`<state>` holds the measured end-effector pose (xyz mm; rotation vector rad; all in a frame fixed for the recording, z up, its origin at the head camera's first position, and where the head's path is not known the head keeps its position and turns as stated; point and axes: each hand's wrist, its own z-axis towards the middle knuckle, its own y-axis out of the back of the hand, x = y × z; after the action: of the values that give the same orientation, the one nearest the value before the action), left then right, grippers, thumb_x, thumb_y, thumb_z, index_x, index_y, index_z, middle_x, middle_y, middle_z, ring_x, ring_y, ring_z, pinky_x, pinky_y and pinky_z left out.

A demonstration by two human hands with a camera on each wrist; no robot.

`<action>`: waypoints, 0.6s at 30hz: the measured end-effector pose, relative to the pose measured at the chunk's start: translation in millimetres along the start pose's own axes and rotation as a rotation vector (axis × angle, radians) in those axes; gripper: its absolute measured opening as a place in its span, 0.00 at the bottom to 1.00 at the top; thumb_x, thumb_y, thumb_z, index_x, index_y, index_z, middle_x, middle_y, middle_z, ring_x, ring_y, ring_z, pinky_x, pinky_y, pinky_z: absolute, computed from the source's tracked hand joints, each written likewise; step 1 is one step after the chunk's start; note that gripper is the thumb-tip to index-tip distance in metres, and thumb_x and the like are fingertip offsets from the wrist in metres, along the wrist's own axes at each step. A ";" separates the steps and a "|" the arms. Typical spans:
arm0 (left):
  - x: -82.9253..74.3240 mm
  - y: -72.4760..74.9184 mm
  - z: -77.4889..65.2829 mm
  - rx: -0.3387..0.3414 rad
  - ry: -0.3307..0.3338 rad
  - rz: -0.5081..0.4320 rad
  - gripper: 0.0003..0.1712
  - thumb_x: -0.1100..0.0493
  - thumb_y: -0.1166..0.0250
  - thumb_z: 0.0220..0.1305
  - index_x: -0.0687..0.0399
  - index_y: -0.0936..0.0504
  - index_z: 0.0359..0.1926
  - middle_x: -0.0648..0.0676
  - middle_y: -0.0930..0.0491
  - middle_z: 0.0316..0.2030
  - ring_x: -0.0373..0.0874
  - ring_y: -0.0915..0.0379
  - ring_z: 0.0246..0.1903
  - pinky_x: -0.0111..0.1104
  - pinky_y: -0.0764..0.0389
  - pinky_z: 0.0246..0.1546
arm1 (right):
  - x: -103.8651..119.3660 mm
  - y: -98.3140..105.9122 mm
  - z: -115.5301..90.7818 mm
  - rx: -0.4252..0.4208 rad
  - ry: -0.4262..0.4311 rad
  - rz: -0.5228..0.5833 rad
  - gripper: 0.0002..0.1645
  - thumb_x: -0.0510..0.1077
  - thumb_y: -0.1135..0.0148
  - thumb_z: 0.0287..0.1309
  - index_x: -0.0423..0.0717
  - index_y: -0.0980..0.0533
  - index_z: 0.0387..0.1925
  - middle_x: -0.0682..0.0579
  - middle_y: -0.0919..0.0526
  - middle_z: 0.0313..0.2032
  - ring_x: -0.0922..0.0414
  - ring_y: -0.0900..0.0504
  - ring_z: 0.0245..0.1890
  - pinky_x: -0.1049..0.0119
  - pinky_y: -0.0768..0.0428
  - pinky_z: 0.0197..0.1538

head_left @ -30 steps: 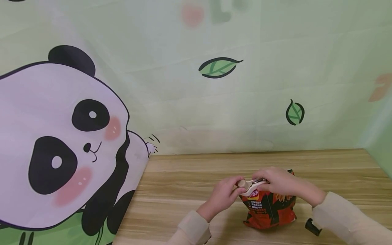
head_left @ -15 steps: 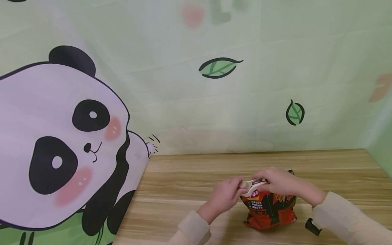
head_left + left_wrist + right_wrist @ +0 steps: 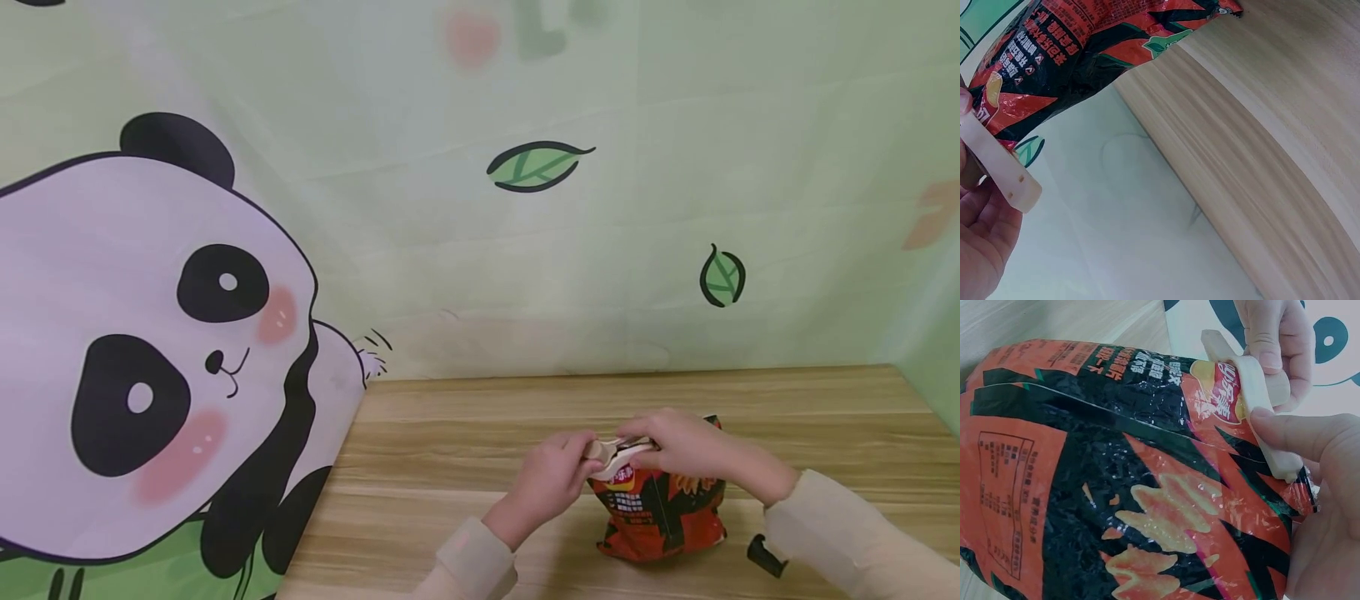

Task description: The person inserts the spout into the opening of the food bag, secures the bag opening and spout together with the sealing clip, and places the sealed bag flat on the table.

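A red and black bag of chips (image 3: 652,521) stands on the table, its top edge run through a cream-white bag clip (image 3: 1265,425). My left hand (image 3: 543,479) pinches the left end of this clip between thumb and fingers. In the left wrist view the end of the clip (image 3: 1013,178) juts out past the fingers. My right hand (image 3: 686,450) grips the clip and the bag's top edge farther right, with its thumb (image 3: 1285,428) laid on the clip. The right fingers are mostly hidden behind the bag. Printed chips and a nutrition panel face the right wrist camera.
A small black object (image 3: 767,556) lies on the wood-grain table (image 3: 465,417) right of the bag, close to the right sleeve (image 3: 832,525). Behind the table hangs a pale green cloth (image 3: 525,275) with a panda and leaves printed on it.
A second ago the left thumb and fingers were spread wider around the clip's end; they have since drawn together on it. The bag and right hand have hardly moved.
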<state>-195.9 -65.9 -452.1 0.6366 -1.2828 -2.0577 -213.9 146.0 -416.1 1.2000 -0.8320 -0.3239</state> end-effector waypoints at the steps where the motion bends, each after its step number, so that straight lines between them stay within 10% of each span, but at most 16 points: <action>1: -0.2 0.5 0.0 0.004 -0.003 0.006 0.16 0.47 0.48 0.61 0.52 0.29 0.43 0.47 0.23 0.32 0.36 0.27 0.31 0.25 0.26 0.31 | 0.2 0.0 -0.2 -0.003 0.005 -0.003 0.18 0.48 0.39 0.50 0.44 0.23 0.43 0.52 0.20 0.38 0.59 0.22 0.35 0.66 0.24 0.35; 18: 4.6 5.5 6.8 0.140 0.040 -0.174 0.15 0.51 0.47 0.62 0.54 0.29 0.45 0.47 0.25 0.28 0.35 0.31 0.25 0.23 0.31 0.26 | 2.8 -0.6 0.0 -0.037 0.013 -0.040 0.18 0.49 0.40 0.51 0.44 0.23 0.42 0.51 0.20 0.38 0.57 0.21 0.36 0.63 0.23 0.36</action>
<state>-202.3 -66.9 -444.6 0.8754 -1.4000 -2.0939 -211.9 144.0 -415.5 1.1841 -0.7878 -0.3625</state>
